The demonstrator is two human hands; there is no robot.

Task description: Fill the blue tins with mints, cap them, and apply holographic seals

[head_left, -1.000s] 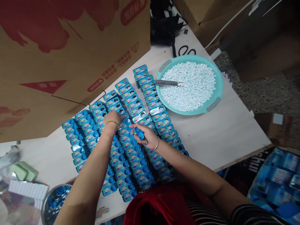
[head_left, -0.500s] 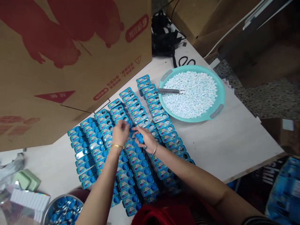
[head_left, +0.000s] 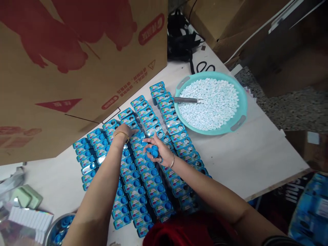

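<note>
Rows of blue printed tins (head_left: 150,175) stand on the table, many with a round blue cap at one end, others with a bare round opening showing dark or white contents. My left hand (head_left: 124,131) is over the middle rows, fingers stretched right onto the end of a tin; no cap shows between them. Several loose blue caps (head_left: 153,151) lie in my right hand (head_left: 162,152), its fingers curled round them, palm partly up, just right of my left hand and above the tins.
A turquoise basin (head_left: 241,102) of small white pieces, with a metal-handled scoop (head_left: 187,100), stands right of the tins. A large cardboard box (head_left: 84,85) blocks the back left. A metal bowl (head_left: 50,229) of caps is front left. Black scissors (head_left: 205,66) lie behind the basin.
My left hand has moved left and slightly back, away from my right hand, its fingers now stretched out. The right hand stays nearly in place, still holding caps.
</note>
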